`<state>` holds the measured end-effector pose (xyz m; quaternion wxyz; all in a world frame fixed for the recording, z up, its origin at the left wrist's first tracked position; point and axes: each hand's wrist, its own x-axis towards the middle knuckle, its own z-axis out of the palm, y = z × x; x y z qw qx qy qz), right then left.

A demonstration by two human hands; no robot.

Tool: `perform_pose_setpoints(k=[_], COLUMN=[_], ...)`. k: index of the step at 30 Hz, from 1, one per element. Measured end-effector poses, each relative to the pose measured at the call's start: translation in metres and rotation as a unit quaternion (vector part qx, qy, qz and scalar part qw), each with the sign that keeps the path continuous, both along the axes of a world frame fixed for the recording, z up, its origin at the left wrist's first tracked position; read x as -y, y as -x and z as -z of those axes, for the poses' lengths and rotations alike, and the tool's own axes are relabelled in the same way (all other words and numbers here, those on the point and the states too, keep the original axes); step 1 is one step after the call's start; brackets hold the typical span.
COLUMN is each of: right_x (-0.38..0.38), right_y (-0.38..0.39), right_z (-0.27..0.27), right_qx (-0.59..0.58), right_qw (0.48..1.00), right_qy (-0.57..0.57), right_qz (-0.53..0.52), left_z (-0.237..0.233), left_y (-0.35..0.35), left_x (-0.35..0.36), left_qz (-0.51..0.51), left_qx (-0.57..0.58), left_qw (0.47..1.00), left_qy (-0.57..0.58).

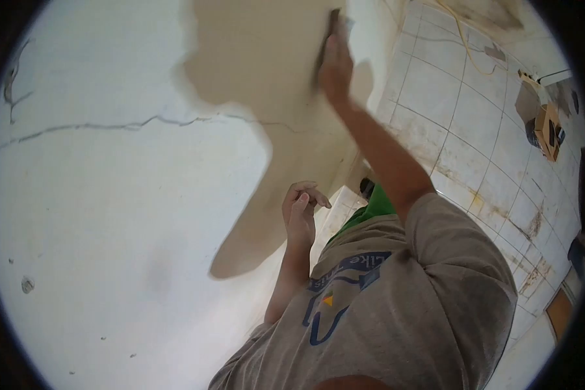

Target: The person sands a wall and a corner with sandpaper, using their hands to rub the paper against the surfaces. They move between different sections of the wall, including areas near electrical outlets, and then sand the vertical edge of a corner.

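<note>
My right hand (pixel 336 73) is raised at the top of the view, wrapped round a dark, narrow flat tool (pixel 331 29) held edge-on against the white wall (pixel 123 208). The tool's exact shape is blurred. My left hand (pixel 302 207) is in front of my body, fingers loosely curled and somewhat apart, holding nothing. A long crack (pixel 110 125) runs across the wall towards the area below my right hand. The darker shape on the wall around my right arm looks like a shadow.
White floor tiles (pixel 474 117) with brown stains lie to the right. A yellow cable (pixel 463 36) crosses them at the top. An open cardboard box (pixel 548 133) with dark items stands at the far right. Small holes (pixel 27 284) mark the wall at lower left.
</note>
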<state>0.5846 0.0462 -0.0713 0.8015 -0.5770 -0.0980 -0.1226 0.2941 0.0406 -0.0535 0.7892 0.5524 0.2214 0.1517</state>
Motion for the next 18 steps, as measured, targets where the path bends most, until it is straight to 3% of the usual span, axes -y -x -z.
perform_pose_setpoints(k=[1, 3, 6, 8, 10, 16, 18], right_x=[-0.009, 0.000, 0.018, 0.027, 0.016, 0.018, 0.020], right_y=[0.013, 0.070, 0.124, 0.116, 0.080, -0.038, -0.039], right_z=[0.013, 0.015, 0.033, 0.052, 0.060, 0.011, 0.007], right_qx=[0.012, 0.092, 0.165, 0.190, 0.204, 0.040, 0.034], right_qw=[0.999, 0.994, 0.976, 0.968, 0.969, 0.999, 0.999], right_qy=[0.026, 0.063, 0.105, 0.100, 0.137, 0.013, 0.020], right_qz=[0.038, 0.011, -0.093, -0.133, -0.042, -0.008, 0.007], left_z=[0.003, 0.004, 0.012, 0.000, -0.008, -0.015, -0.017], left_y=[-0.005, -0.008, 0.000, -0.006, -0.005, 0.004, 0.005], left_x=[0.002, 0.006, 0.010, 0.010, 0.015, 0.017, 0.015], left_qz=[0.004, 0.004, -0.089, -0.094, -0.104, -0.137, -0.135], left_qx=[-0.004, -0.013, -0.062, -0.006, 0.002, 0.000, 0.049], left_qw=[1.000, 1.000, 0.982, 0.982, 0.981, 0.972, 0.967], left_qy=[0.000, 0.000, -0.158, -0.165, -0.162, -0.190, -0.211])
